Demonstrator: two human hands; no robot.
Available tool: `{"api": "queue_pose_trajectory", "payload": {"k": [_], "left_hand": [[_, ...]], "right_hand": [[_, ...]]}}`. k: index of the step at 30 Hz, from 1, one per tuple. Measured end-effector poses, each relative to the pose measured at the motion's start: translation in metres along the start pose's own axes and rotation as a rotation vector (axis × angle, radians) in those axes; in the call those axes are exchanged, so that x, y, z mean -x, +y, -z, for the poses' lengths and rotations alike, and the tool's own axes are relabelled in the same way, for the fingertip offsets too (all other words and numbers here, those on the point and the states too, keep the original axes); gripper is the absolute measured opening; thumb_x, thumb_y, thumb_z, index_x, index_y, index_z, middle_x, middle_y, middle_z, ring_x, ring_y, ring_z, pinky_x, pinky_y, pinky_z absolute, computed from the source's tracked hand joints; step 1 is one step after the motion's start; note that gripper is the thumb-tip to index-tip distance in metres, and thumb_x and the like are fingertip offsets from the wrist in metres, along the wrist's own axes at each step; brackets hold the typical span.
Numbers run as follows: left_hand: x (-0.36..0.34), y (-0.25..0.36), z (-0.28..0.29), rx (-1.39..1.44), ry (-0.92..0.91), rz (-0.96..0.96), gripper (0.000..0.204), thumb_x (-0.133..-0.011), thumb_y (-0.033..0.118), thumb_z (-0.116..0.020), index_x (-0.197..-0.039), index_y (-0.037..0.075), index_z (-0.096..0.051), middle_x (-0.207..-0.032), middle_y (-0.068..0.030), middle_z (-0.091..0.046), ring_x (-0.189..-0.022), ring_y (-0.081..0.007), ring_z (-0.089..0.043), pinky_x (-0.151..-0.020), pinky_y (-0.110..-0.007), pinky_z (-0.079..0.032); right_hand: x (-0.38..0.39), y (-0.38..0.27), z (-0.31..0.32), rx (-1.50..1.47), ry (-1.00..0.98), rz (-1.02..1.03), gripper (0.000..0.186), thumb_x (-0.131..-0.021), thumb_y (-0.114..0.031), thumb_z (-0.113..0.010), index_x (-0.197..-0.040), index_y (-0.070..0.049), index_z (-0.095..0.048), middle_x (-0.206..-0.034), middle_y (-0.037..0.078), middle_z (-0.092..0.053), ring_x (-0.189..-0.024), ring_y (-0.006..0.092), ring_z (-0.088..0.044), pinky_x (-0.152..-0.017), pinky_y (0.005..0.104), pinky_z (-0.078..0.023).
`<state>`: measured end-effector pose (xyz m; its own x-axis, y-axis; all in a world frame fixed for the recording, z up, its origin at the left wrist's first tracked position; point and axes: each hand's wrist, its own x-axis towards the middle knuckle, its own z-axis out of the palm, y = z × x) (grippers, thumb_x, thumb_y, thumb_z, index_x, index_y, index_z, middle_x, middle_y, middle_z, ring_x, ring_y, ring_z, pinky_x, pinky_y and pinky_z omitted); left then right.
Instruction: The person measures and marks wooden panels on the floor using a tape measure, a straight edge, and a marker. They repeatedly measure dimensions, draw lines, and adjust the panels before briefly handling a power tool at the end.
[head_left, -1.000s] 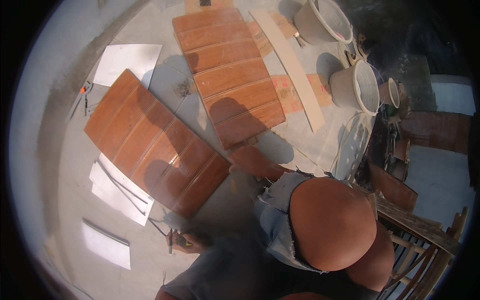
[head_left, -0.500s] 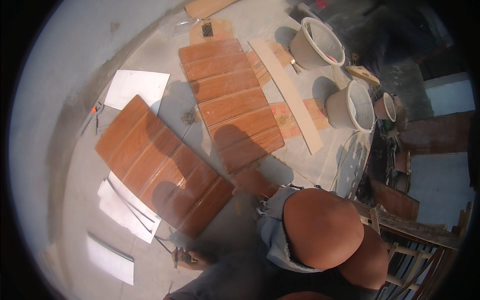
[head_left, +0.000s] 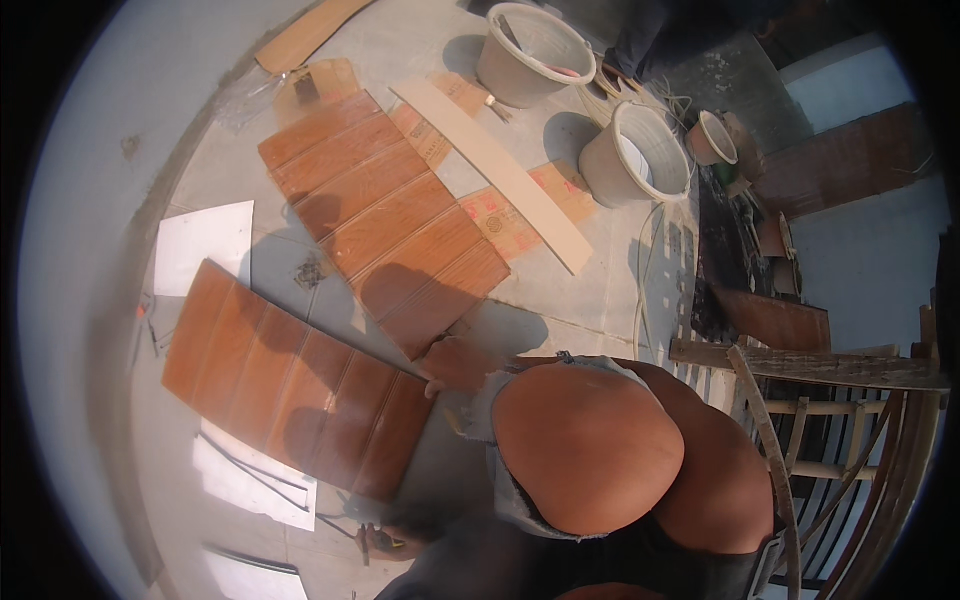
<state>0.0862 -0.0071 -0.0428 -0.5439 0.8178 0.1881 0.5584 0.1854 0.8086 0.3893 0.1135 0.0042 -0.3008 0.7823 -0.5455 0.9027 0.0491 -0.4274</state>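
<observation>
Head view, left to right: a white sheet [head_left: 204, 249] lies beside the near brown grooved panel [head_left: 300, 372], which rests on the floor in front of me. My left hand [head_left: 388, 545] is dim below its lower edge; I cannot tell the grip. The far grooved panel [head_left: 385, 220] lies beyond. My right hand [head_left: 455, 365] sits at the near panel's right corner, finger closure unclear. My bare knee [head_left: 585, 450] blocks the forearm. Rightward: a pale board [head_left: 495, 180], a large bucket [head_left: 605, 172], a wooden frame [head_left: 800, 363].

Open floor [head_left: 275, 248] between lower panel [head_left: 300, 380] and upper panel [head_left: 390, 225] narrows toward the blocking knee [head_left: 585, 445].
</observation>
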Motion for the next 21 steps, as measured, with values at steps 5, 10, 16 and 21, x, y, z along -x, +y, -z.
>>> {"api": "queue_pose_trajectory", "payload": {"k": [5, 10, 16, 21], "left_hand": [[0.006, -0.003, 0.011, -0.005, -0.059, -0.011, 0.047, -0.100, 0.042, -0.063, -0.116, -0.001, -0.058, -0.130, -0.0246, -0.052, -0.123, -0.0365, -0.053, -0.107, -0.050, -0.041], [0.001, -0.005, 0.012, 0.003, -0.088, -0.034, 0.047, -0.099, 0.042, -0.063, -0.117, -0.001, -0.058, -0.130, -0.0248, -0.052, -0.122, -0.0369, -0.053, -0.106, -0.050, -0.041], [0.000, -0.009, 0.013, -0.002, -0.080, -0.039, 0.046, -0.099, 0.041, -0.064, -0.117, -0.001, -0.058, -0.131, -0.0250, -0.052, -0.122, -0.0373, -0.053, -0.106, -0.050, -0.041], [-0.002, -0.014, 0.025, -0.031, 0.025, -0.008, 0.046, -0.099, 0.041, -0.064, -0.117, -0.001, -0.058, -0.131, -0.0251, -0.052, -0.122, -0.0376, -0.054, -0.106, -0.051, -0.041]], "right_hand": [[-0.002, 0.001, -0.006, 0.011, -0.004, 0.038, 0.037, -0.086, -0.044, -0.075, -0.086, -0.007, -0.074, -0.082, 0.017, -0.070, -0.084, 0.0384, -0.070, -0.075, 0.0500, -0.053], [-0.002, 0.006, -0.005, -0.005, -0.006, 0.057, 0.035, -0.086, -0.042, -0.075, -0.087, -0.007, -0.075, -0.082, 0.017, -0.071, -0.083, 0.0377, -0.071, -0.075, 0.0497, -0.054], [-0.010, 0.005, -0.001, -0.058, -0.077, -0.010, 0.032, -0.087, -0.039, -0.075, -0.088, -0.006, -0.075, -0.084, 0.017, -0.071, -0.084, 0.0381, -0.071, -0.076, 0.0505, -0.055], [-0.012, 0.006, -0.003, 0.035, -0.176, -0.033, 0.029, -0.090, -0.034, -0.074, -0.093, -0.006, -0.074, -0.087, 0.017, -0.072, -0.086, 0.0390, -0.072, -0.079, 0.0516, -0.055]]}}
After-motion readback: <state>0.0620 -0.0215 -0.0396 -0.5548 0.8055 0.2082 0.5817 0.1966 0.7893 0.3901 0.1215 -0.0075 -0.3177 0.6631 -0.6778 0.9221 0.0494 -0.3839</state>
